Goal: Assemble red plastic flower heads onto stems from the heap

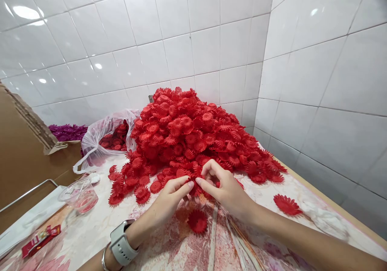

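In front of a big heap of red artificial flower pieces (pixel 193 138) with fringed edges, both hands meet close together. My left hand (pixel 173 194), with a watch on its wrist, is closed, thumb against forefinger at a red flower piece (pixel 195 185). From the other side my right hand (pixel 226 188) pinches the same piece, fingers curled. Fingers partly hide the piece, and it blends with the heap behind. Just below the hands a single red flower piece (pixel 197 221) lies flat. Thin pale strips (pixel 238 242) run towards me under my right forearm.
A plastic bag (pixel 93 138) with darker red pieces stands left of the heap, near purple flowers (pixel 68 132). A clear plastic cup (pixel 81 196), a red wrapper (pixel 40 240) and a cardboard box (pixel 27 142) are at left. Right lies another flower piece (pixel 286 205). Tiled walls (pixel 208 45) enclose the table.
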`<state>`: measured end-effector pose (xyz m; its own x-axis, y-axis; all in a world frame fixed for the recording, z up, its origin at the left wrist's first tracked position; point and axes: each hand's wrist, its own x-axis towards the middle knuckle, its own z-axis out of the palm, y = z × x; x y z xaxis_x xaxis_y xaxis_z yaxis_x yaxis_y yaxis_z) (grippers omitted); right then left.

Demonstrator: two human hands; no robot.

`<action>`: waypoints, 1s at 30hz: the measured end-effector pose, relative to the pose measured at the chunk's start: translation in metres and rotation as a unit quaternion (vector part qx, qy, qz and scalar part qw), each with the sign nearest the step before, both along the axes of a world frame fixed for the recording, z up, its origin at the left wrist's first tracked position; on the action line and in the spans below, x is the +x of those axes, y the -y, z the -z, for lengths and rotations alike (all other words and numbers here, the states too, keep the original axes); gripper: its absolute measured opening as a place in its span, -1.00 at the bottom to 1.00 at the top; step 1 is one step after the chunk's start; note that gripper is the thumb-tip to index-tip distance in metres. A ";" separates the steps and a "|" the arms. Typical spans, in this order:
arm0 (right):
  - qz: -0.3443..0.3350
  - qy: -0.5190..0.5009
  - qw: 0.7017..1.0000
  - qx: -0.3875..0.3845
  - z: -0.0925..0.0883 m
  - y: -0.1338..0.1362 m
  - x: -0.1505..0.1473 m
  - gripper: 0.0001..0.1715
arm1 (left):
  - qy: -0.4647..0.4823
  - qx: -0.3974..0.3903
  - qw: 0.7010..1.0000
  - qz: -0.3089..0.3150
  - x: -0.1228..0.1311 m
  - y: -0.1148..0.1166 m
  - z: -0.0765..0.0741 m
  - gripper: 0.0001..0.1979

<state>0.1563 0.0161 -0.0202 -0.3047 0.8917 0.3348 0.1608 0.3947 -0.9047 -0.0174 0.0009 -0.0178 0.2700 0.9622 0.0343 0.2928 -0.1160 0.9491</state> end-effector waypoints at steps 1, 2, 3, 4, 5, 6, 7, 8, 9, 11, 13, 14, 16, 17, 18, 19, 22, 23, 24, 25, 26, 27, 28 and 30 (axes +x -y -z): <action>0.021 -0.009 1.000 0.010 0.000 0.001 0.000 -0.76 | -0.013 0.017 1.000 0.002 0.002 0.001 -0.001 -0.72; 0.034 -0.019 0.999 0.020 -0.001 0.002 0.000 -0.75 | -0.031 0.035 0.999 0.000 0.004 0.002 -0.003 -0.72; 0.036 -0.032 0.998 0.027 -0.001 0.003 -0.001 -0.74 | -0.052 0.056 0.997 -0.004 0.005 0.003 -0.005 -0.72; 0.029 -0.048 0.998 0.025 -0.001 0.005 -0.001 -0.75 | -0.073 0.076 0.994 -0.009 0.007 0.005 -0.007 -0.72; 0.014 -0.069 0.997 0.014 -0.002 0.006 -0.001 -0.76 | -0.092 0.096 0.991 -0.016 0.007 0.006 -0.009 -0.73; -0.005 -0.093 0.996 -0.005 -0.002 0.007 -0.002 -0.76 | -0.106 0.115 0.987 -0.024 0.007 0.007 -0.010 -0.73; -0.021 -0.121 0.992 -0.028 -0.001 0.008 -0.003 -0.75 | -0.116 0.131 0.984 -0.032 0.007 0.008 -0.010 -0.73; -0.034 -0.150 0.987 -0.050 -0.001 0.009 -0.003 -0.73 | -0.123 0.146 0.981 -0.039 0.006 0.008 -0.010 -0.72; -0.043 -0.177 0.981 -0.071 -0.001 0.009 -0.004 -0.70 | -0.127 0.160 0.978 -0.044 0.005 0.008 -0.009 -0.70; -0.052 -0.215 0.971 -0.096 0.000 0.008 -0.005 -0.64 | -0.137 0.185 0.972 -0.049 0.003 0.007 -0.007 -0.66; -0.059 -0.238 0.963 -0.109 0.001 0.007 -0.006 -0.59 | -0.149 0.206 0.966 -0.047 0.002 0.006 -0.005 -0.63; -0.064 -0.248 0.960 -0.117 0.001 0.006 -0.006 -0.57 | -0.158 0.211 0.964 -0.045 0.002 0.005 -0.004 -0.62; -0.066 -0.263 0.953 -0.138 0.002 0.006 -0.007 -0.54 | -0.175 0.219 0.959 -0.038 0.003 0.005 -0.004 -0.61; -0.066 -0.268 0.950 -0.150 0.002 0.005 -0.007 -0.52 | -0.182 0.223 0.957 -0.032 0.004 0.005 -0.003 -0.60; -0.064 -0.271 0.947 -0.159 0.002 0.005 -0.007 -0.52 | -0.186 0.227 0.956 -0.027 0.004 0.006 -0.004 -0.60; -0.063 -0.273 0.946 -0.164 0.003 0.004 -0.008 -0.52 | -0.190 0.229 0.954 -0.023 0.005 0.006 -0.004 -0.60; -0.061 -0.279 0.944 -0.165 0.004 0.002 -0.008 -0.52 | -0.192 0.238 0.952 -0.010 0.006 0.007 -0.003 -0.62; -0.060 -0.281 0.944 -0.165 0.005 0.002 -0.008 -0.51 | -0.191 0.242 0.951 -0.006 0.006 0.007 -0.002 -0.63; -0.058 -0.283 0.943 -0.166 0.006 0.001 -0.008 -0.51 | -0.190 0.247 0.950 -0.001 0.006 0.008 -0.002 -0.63; -0.056 -0.286 0.942 -0.166 0.007 0.000 -0.008 -0.51 | -0.190 0.253 0.949 0.003 0.006 0.008 -0.001 -0.63; -0.055 -0.288 0.942 -0.166 0.008 0.000 -0.009 -0.52 | -0.192 0.259 0.947 0.006 0.006 0.008 0.000 -0.63; -0.052 -0.290 0.941 -0.164 0.008 -0.001 -0.009 -0.53 | -0.196 0.264 0.944 0.008 0.006 0.008 0.001 -0.63; -0.049 -0.292 0.941 -0.162 0.009 -0.001 -0.009 -0.53 | -0.200 0.272 0.941 0.008 0.006 0.008 0.002 -0.64; -0.048 -0.292 0.942 -0.161 0.008 0.000 -0.009 -0.55 | -0.208 0.289 0.935 0.007 0.006 0.007 0.003 -0.64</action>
<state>0.1469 0.0163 -0.0285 -0.2363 0.9535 0.1870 -0.4235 0.0721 -0.9030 -0.0111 -0.0064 -0.0207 0.3878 0.8123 0.4356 0.6176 -0.5798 0.5314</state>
